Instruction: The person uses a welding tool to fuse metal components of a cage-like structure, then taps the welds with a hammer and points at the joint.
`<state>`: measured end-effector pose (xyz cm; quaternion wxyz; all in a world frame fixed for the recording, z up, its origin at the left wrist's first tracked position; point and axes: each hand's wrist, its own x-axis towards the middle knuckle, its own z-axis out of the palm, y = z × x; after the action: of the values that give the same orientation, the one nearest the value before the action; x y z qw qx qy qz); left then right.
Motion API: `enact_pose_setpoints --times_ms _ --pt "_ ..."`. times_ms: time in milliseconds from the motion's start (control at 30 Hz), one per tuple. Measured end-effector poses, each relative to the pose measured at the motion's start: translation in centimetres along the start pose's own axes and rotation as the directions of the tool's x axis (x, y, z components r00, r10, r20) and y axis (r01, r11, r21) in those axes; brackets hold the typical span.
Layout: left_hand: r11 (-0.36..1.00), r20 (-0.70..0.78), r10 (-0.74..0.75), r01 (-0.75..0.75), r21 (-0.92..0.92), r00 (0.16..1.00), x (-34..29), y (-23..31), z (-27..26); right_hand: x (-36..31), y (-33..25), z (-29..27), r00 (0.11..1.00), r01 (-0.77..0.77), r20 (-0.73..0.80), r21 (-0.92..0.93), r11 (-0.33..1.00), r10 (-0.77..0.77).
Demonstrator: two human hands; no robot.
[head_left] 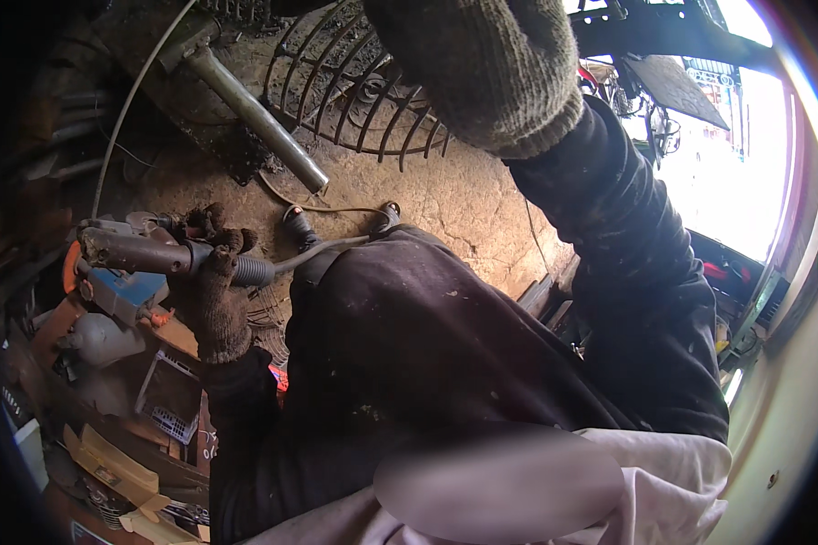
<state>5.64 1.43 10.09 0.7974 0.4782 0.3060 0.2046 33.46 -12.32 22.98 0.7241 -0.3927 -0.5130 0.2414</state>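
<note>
My left hand (pixel 223 313), in a dirty brown knitted glove, is closed around what looks like a welding electrode holder (pixel 145 252) at the left. A cable (pixel 323 250) runs from its ribbed end towards my legs. A thin pale rod (pixel 129 104) rises in a curve from the holder's other end. My right hand (pixel 491 77), in a grey-beige knitted glove, is raised close to the camera at the top. Its fingers are mostly hidden, so what it holds, if anything, does not show. Beyond it is a curved metal grille (pixel 354 86).
A thick metal pipe (pixel 259 118) slants over the worn floor (pixel 454 195). On the left are a grey crate (pixel 168 400), torn cardboard (pixel 114 468), a blue box (pixel 127 291) and other clutter. A dark metal frame (pixel 663 32) crosses the upper right, beside a bright opening.
</note>
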Motion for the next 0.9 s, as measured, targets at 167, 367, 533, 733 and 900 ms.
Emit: enact_pose_setpoints --times_ms 167,367,533,733,900 --pt "0.999 -0.023 0.037 -0.036 0.03 0.999 0.0 -1.4 -1.0 1.1 -0.7 -0.4 0.937 0.337 0.173 -0.668 0.663 -0.302" --pt "0.999 -0.042 0.022 -0.021 0.026 0.999 -0.4 -1.3 -0.8 2.3 1.1 -2.3 0.75 0.601 0.438 -0.763 0.237 -0.495" --pt "0.998 -0.056 0.06 -0.059 0.02 0.997 -0.8 -0.8 -0.2 3.0 -0.5 -2.6 0.675 0.653 0.56 -0.757 0.036 -0.481" --pt "1.0 -0.067 -0.003 0.005 0.03 0.998 -0.7 -1.1 -0.8 1.8 -1.3 -1.2 0.988 0.053 0.156 -0.439 0.897 0.018" --pt "0.997 -0.158 -0.013 0.024 0.07 0.987 -0.7 -1.6 -1.9 2.0 -1.2 -1.9 0.998 0.052 0.051 -0.497 0.866 -0.031"
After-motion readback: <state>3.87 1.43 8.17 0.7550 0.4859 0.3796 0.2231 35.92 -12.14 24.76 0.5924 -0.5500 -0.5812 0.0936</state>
